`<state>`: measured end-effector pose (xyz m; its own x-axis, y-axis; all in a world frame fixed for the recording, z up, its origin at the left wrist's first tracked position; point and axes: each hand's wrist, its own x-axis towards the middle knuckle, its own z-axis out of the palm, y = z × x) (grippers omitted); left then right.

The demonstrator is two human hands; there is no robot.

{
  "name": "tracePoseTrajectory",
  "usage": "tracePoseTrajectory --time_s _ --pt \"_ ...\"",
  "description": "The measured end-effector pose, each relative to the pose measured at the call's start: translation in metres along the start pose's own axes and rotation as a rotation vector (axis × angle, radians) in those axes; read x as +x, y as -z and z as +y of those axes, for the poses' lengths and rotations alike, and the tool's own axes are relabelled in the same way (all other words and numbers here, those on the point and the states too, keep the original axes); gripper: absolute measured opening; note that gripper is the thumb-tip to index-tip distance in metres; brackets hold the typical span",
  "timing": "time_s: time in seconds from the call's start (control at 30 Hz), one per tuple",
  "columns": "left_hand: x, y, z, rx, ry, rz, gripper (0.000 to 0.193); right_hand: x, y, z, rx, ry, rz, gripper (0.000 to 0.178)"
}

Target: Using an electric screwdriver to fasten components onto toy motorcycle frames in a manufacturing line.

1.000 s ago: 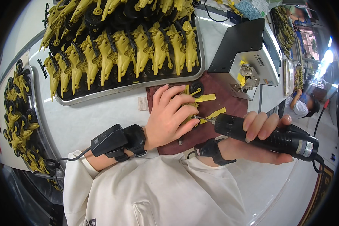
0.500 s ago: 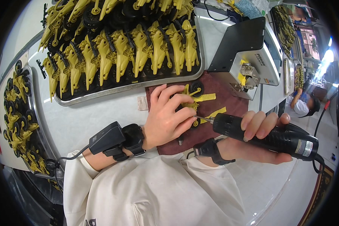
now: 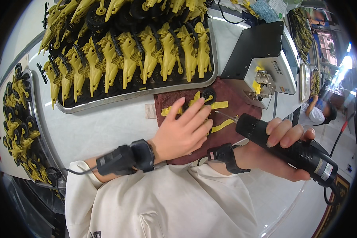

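My right hand (image 3: 283, 148) is wrapped round a black electric screwdriver (image 3: 254, 126). Its thin bit points left and ends in the air, just right of a small yellow toy motorbike (image 3: 197, 95) with black wheels. The toy lies on a maroon cloth (image 3: 168, 104), mostly covered by my left hand (image 3: 186, 127). That hand's fingers are stretched out and spread over the toy, touching it without wrapping round it. A yellow strip (image 3: 223, 125) lies on the cloth below the bit.
A metal tray (image 3: 146, 89) with rows of yellow toy motorbikes stands behind the cloth. Another tray (image 3: 39, 107) of yellow and black parts is at the left. A black and white machine (image 3: 271, 63) stands back right. A person (image 3: 318, 113) sits far right.
The screwdriver has drawn back to the right, its bit now away from the toy. My left hand's fingers have straightened and spread from their curled grip.
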<state>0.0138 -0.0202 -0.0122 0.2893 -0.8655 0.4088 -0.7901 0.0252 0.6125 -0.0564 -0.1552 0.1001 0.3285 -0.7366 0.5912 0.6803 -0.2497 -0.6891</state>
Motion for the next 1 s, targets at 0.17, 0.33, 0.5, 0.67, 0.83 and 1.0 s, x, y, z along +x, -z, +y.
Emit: tracePoseTrajectory --time_s 0.17,0.33,0.5,0.67,0.83,1.0 --pt "-0.005 -0.006 0.002 0.079 0.032 -0.192 0.048 -0.011 0.000 0.018 0.081 -0.053 -0.265 0.084" --pt "-0.004 -0.005 0.003 0.085 0.037 -0.207 0.045 -0.012 -0.001 0.022 0.102 -0.099 -0.422 0.086" --pt "-0.002 -0.002 0.002 0.044 0.024 -0.243 0.039 -0.017 0.000 0.038 -0.040 -0.060 -0.444 0.091" --pt "-0.004 -0.004 -0.001 0.026 0.037 -0.213 0.036 -0.019 0.005 0.048 -0.022 -0.071 -0.544 0.088" --pt "0.001 -0.002 0.001 0.102 0.014 -0.219 0.034 -0.017 0.001 0.058 0.036 -0.172 -0.478 0.080" --pt "0.008 0.000 -0.006 0.021 -0.005 -0.267 0.048 -0.021 0.003 0.051 -0.022 -0.100 -0.557 0.077"
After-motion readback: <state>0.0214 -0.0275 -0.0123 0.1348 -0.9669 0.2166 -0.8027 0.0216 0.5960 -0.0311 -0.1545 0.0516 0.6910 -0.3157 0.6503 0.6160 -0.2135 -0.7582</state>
